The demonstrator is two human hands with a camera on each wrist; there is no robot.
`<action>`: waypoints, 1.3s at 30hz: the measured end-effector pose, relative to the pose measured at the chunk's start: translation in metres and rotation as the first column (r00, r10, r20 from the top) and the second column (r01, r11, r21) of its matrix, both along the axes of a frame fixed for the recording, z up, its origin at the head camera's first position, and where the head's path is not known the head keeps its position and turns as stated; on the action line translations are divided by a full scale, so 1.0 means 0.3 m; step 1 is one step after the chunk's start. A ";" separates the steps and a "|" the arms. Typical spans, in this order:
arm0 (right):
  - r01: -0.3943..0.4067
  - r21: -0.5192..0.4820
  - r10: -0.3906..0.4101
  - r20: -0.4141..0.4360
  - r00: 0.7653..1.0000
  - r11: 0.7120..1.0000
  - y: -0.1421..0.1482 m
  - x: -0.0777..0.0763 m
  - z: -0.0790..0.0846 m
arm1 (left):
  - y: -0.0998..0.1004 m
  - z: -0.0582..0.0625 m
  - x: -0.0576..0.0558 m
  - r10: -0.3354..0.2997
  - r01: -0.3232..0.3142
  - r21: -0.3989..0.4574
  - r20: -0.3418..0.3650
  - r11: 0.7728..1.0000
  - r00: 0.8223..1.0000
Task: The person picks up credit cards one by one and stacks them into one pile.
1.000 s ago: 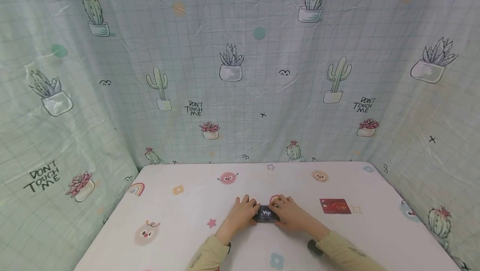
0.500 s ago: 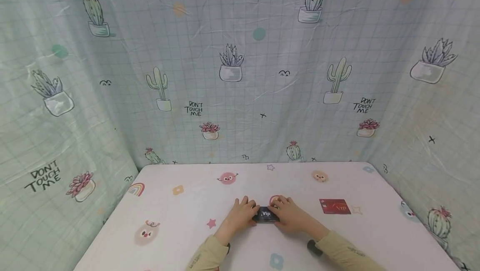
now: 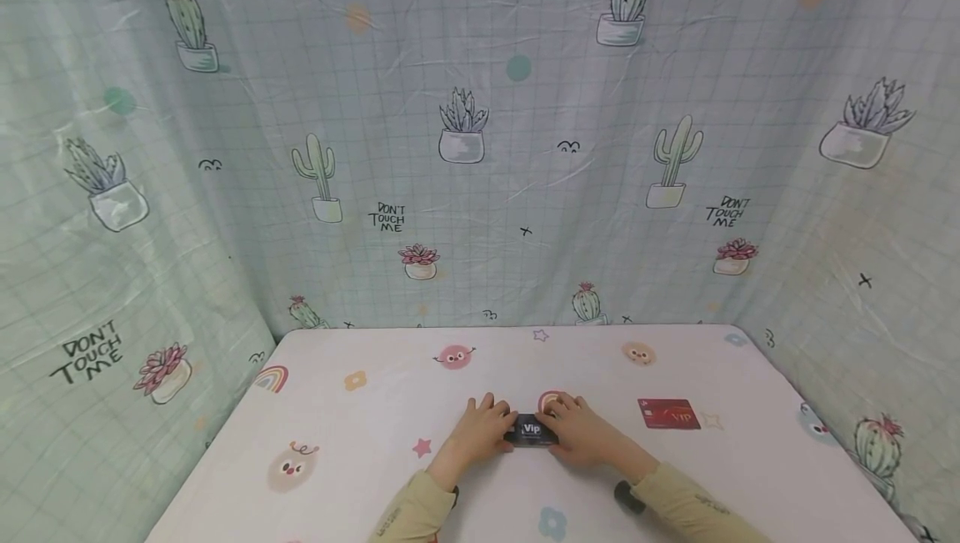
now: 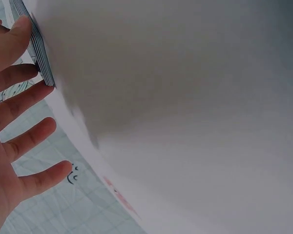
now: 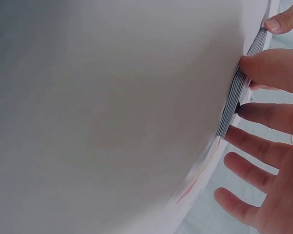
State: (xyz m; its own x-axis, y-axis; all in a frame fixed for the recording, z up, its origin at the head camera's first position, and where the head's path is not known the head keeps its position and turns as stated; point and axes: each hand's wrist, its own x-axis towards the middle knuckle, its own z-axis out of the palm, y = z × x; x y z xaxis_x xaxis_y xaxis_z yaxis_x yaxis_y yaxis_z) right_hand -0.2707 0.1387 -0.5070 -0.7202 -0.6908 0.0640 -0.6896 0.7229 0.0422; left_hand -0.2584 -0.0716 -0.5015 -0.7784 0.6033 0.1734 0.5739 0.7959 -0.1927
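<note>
A stack of cards (image 3: pixel 532 431), black on top with "Vip" lettering, lies between both hands on the table. Its layered edges (image 4: pixel 40 51) show in the left wrist view, and the same striped stack (image 5: pixel 233 100) appears in the right wrist view. My left hand (image 3: pixel 480 429) pinches the stack's left end, thumb at the near side and fingertips toward the far side. At the right end, my right hand (image 3: pixel 582 434) pinches it likewise. The outer fingers of each hand are spread away from the cards.
A red VIP card (image 3: pixel 669 414) lies flat to the right of my right hand. The table (image 3: pixel 360 434) has a white cover with printed figures. Cactus-patterned curtains (image 3: pixel 495 193) enclose it at the back and both sides.
</note>
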 end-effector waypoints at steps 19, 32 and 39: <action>0.016 -0.043 -0.015 0.006 1.000 0.999 0.012 -0.004 -0.017 | -0.003 -0.012 0.000 -0.003 0.003 0.013 -0.019 1.000 1.000; 0.025 -0.039 -0.028 -0.074 0.997 0.999 0.026 0.003 -0.015 | 0.004 -0.010 0.001 0.036 -0.036 -0.028 0.003 0.999 0.999; 0.045 -0.058 -0.047 -0.031 0.998 0.997 0.043 -0.006 -0.027 | 0.007 -0.008 0.001 0.042 -0.042 -0.031 0.008 0.999 0.999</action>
State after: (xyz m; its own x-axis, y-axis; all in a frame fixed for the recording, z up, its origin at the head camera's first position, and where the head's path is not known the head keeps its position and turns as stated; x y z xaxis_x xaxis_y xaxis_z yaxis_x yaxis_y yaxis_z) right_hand -0.2724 0.1515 -0.5151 -0.7480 -0.6516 0.1262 -0.6547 0.7556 0.0209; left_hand -0.2582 -0.0695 -0.5038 -0.8047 0.5750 0.1478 0.5419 0.8130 -0.2127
